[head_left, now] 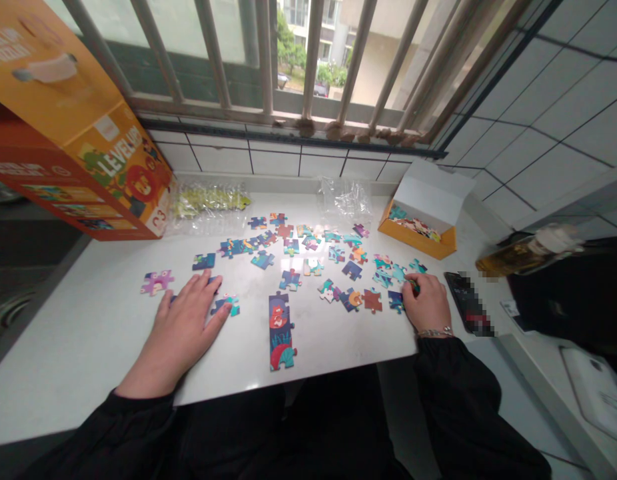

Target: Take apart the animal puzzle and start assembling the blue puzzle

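Observation:
Many jigsaw puzzle pieces (352, 269) lie scattered over the white tabletop. My left hand (188, 320) rests flat with its fingers spread, partly covering some pieces. A pink puzzle piece (157, 282) lies left of its fingertips, and a teal one (231, 304) sits by its thumb. On the right, my right hand (428, 305) is closed, its fingertips pinching a small dark puzzle piece (413, 285) that is mostly hidden. Just left of that hand is a dark blue piece (396, 301). Between the hands stands a joined strip of pieces (281, 333) with a red animal picture.
A tall orange puzzle box (123, 167) stands at the back left beside a clear plastic bag (208, 203) with yellow-green pieces. Another plastic bag (343, 199) and an open orange box (418, 233) are at the back. A phone (468, 303) and a bottle (528, 250) lie at right.

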Demonstrator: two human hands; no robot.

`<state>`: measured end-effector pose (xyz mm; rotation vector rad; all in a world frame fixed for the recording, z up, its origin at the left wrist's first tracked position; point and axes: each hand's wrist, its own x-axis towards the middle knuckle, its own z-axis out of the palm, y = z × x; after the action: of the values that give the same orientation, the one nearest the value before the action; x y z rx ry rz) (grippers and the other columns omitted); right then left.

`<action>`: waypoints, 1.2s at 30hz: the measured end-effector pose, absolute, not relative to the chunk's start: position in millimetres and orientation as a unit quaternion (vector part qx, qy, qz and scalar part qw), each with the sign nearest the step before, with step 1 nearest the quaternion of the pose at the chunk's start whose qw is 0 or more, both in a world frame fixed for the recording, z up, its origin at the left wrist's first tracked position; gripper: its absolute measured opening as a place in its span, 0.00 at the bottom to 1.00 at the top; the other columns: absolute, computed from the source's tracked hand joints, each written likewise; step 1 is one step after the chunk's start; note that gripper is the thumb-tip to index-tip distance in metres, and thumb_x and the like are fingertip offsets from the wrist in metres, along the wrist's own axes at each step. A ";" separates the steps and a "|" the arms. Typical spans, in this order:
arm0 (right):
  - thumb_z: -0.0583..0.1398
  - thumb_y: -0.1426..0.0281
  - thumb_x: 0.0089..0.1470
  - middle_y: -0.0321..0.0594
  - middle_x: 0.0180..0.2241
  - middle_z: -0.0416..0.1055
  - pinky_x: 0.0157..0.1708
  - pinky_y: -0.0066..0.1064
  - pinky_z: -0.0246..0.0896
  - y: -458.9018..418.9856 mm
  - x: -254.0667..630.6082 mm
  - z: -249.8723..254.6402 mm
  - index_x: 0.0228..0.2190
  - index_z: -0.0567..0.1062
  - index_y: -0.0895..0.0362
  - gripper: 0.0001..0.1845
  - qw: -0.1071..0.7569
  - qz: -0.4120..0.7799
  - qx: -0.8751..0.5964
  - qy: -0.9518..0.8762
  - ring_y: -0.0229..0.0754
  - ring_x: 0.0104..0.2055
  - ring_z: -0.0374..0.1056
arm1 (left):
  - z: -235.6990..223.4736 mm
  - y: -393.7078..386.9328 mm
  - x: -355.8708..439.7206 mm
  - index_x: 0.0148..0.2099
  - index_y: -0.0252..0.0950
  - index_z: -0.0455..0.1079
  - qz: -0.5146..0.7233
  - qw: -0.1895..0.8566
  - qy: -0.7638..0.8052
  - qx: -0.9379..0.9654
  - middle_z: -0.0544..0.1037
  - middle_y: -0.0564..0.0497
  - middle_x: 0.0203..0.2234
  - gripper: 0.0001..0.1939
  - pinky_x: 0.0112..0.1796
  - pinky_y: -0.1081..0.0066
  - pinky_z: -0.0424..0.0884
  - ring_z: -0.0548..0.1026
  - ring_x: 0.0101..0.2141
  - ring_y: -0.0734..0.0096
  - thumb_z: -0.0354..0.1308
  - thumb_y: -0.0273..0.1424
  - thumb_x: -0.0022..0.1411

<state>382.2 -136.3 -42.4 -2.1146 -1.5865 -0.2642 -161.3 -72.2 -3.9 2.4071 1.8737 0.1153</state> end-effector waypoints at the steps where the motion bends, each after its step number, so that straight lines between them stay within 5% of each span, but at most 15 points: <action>1: 0.57 0.65 0.64 0.52 0.46 0.79 0.56 0.48 0.62 -136.3 382.2 -42.3 0.42 0.79 0.55 0.12 0.241 -0.097 -0.772 -0.580 0.57 0.52 0.71 | -4.2 -72.1 -161.7 0.78 0.35 0.60 0.038 0.045 0.613 0.788 0.57 0.38 0.79 0.37 0.74 0.32 0.49 0.55 0.78 0.43 0.35 0.50 0.80; 36: 0.57 0.66 0.65 0.52 0.46 0.80 0.58 0.49 0.62 -136.9 381.6 -41.3 0.43 0.79 0.55 0.12 0.241 -0.098 -0.769 -0.584 0.57 0.53 0.71 | -3.1 -72.5 -161.0 0.78 0.36 0.61 0.054 0.054 0.614 0.786 0.58 0.38 0.79 0.36 0.74 0.32 0.49 0.55 0.78 0.42 0.39 0.48 0.79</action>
<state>381.6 -136.9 -41.3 -2.1043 -1.5970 -0.2667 -161.0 -72.5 -3.1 2.3859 1.8647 0.1648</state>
